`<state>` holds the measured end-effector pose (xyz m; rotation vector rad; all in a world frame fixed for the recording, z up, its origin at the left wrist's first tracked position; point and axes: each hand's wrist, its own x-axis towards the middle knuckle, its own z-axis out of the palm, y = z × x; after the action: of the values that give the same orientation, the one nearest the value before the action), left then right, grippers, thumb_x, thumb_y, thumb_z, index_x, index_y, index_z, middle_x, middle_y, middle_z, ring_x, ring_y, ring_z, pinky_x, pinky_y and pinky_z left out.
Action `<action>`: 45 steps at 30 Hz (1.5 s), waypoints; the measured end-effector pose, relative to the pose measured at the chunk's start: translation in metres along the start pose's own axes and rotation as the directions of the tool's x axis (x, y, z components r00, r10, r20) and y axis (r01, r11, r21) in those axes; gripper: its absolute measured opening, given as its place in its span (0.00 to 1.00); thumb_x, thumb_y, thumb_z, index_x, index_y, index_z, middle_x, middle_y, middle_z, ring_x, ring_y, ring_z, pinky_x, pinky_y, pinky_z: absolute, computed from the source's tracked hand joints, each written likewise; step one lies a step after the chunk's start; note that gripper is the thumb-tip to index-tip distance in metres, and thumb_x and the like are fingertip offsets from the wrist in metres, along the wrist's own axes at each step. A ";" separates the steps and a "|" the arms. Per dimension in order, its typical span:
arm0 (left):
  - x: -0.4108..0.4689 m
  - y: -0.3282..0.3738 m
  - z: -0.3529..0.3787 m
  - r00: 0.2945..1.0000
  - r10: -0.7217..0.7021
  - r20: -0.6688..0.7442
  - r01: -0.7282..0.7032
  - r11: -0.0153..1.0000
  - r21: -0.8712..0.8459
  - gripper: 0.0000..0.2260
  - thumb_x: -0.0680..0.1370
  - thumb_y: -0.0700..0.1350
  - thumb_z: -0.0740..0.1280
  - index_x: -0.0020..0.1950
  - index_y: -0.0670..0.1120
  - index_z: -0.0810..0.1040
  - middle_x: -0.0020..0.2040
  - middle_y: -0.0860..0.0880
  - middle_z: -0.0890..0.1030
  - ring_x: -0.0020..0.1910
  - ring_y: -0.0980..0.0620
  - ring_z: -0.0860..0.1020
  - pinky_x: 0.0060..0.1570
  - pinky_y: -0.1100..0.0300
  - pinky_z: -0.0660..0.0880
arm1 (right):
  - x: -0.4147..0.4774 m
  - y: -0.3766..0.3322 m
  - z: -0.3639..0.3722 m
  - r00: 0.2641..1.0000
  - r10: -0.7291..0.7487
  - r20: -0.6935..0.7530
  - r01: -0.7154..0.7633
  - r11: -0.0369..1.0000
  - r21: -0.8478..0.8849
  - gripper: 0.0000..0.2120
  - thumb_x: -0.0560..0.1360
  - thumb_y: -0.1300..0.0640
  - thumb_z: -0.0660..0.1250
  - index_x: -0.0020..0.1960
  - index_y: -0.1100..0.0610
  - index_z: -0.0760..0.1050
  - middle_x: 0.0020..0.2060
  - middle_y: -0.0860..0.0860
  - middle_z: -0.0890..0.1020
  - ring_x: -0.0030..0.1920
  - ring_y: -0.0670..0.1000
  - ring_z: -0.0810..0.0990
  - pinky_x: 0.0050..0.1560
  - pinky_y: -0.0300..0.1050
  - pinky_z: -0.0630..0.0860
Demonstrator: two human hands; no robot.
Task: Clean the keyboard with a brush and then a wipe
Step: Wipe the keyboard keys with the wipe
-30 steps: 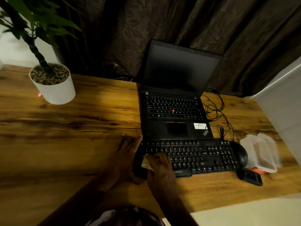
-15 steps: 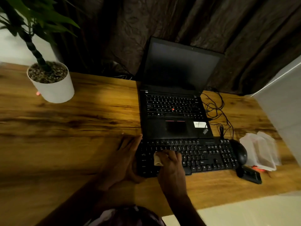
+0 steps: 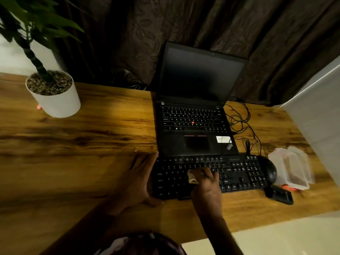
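A black external keyboard (image 3: pixel 239 173) lies on the wooden desk in front of the laptop. My right hand (image 3: pixel 207 183) presses a pale folded wipe (image 3: pixel 192 176) onto the middle keys, fingers curled over it. Most of the wipe is hidden under the hand. My left hand (image 3: pixel 138 178) lies flat against the keyboard's left end, fingers straight, thumb along the front corner. A black brush-like tool (image 3: pixel 279 195) lies on the desk to the right of the keyboard.
An open black laptop (image 3: pixel 195 126) stands just behind the keyboard. A black mouse (image 3: pixel 267 170) and tangled cables (image 3: pixel 241 122) sit at the right. A translucent wipe packet (image 3: pixel 292 168) lies beyond the mouse. A white plant pot (image 3: pixel 55 100) stands far left.
My right hand has slid the wipe rightward and up, from the keyboard's left front corner to its middle keys. The left hand has stayed at the left end.
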<state>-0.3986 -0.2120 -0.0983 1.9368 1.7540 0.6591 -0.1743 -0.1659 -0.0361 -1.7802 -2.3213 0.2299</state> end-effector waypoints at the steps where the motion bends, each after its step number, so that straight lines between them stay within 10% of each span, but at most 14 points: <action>1: 0.000 0.000 0.000 1.000 0.004 -0.003 -0.004 1.000 0.001 0.67 0.55 0.81 0.68 0.82 0.46 0.44 0.80 0.50 0.56 0.78 0.48 0.54 0.77 0.49 0.51 | 0.001 0.001 -0.001 1.000 0.018 -0.006 -0.018 1.000 -0.012 0.26 0.63 0.72 0.67 0.57 0.51 0.80 0.55 0.49 0.78 0.51 0.52 0.69 0.40 0.40 0.72; 20: -0.001 0.003 -0.002 0.996 -0.064 0.063 0.061 0.997 0.048 0.68 0.54 0.79 0.68 0.81 0.50 0.41 0.79 0.47 0.55 0.79 0.41 0.51 0.74 0.35 0.58 | 0.004 0.030 -0.007 0.997 0.014 -0.072 -0.019 0.997 -0.075 0.23 0.66 0.71 0.65 0.56 0.53 0.80 0.54 0.50 0.79 0.50 0.53 0.71 0.40 0.38 0.65; 33: 0.001 0.006 -0.005 1.000 0.019 -0.025 -0.017 0.998 0.066 0.65 0.55 0.78 0.67 0.80 0.41 0.54 0.74 0.48 0.61 0.73 0.44 0.59 0.72 0.55 0.46 | 0.013 0.070 -0.011 0.985 0.081 -0.153 -0.091 0.994 -0.065 0.23 0.64 0.71 0.70 0.56 0.55 0.82 0.54 0.54 0.81 0.49 0.56 0.73 0.41 0.41 0.65; 45: 0.000 0.001 -0.001 1.000 -0.002 0.006 0.002 0.999 0.038 0.66 0.55 0.79 0.69 0.81 0.45 0.47 0.77 0.45 0.62 0.77 0.39 0.56 0.75 0.37 0.53 | 0.019 0.094 -0.015 0.979 0.150 -0.141 -0.159 0.986 -0.051 0.29 0.67 0.73 0.71 0.63 0.51 0.79 0.59 0.52 0.79 0.50 0.54 0.71 0.39 0.34 0.57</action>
<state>-0.3988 -0.2118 -0.0970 1.9596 1.7772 0.6234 -0.0873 -0.1229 -0.0438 -1.9436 -2.1207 0.0571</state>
